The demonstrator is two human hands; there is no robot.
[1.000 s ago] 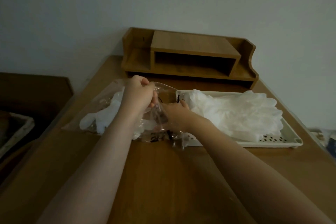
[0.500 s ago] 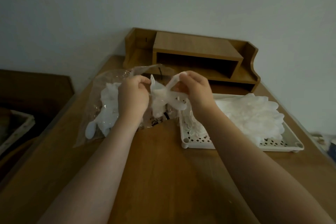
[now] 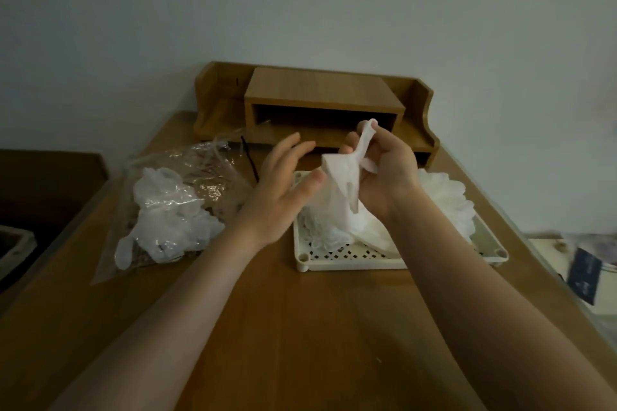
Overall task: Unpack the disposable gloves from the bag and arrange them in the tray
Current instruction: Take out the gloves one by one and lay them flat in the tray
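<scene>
One thin white glove (image 3: 347, 183) hangs crumpled from the right hand (image 3: 387, 173), above the left end of the tray (image 3: 350, 259). Its grip is closed on the glove: thumb and fingertips pinch a stretched strip of it near the top, and the rest droops in limp, translucent folds, with one narrow finger of the glove dangling downward. The left hand (image 3: 283, 190) is held just beside it with a wide grip, fingers straight and spread, its thumb at the glove's left edge; whether it touches the material cannot be told.

Under the hands, the cream tray with a perforated floor sits on the wooden tabletop (image 3: 283, 327) and holds a pile of gloves (image 3: 444, 197), pale and ruffled, with scalloped fingertips showing at its right side. Left of the tray lies the clear plastic bag (image 3: 187, 183), wrinkled and glinting, with more white gloves bunched inside it; one glove finger pokes toward the bag's near corner. A wooden desk organiser (image 3: 320, 103) stands at the far edge against the wall.
</scene>
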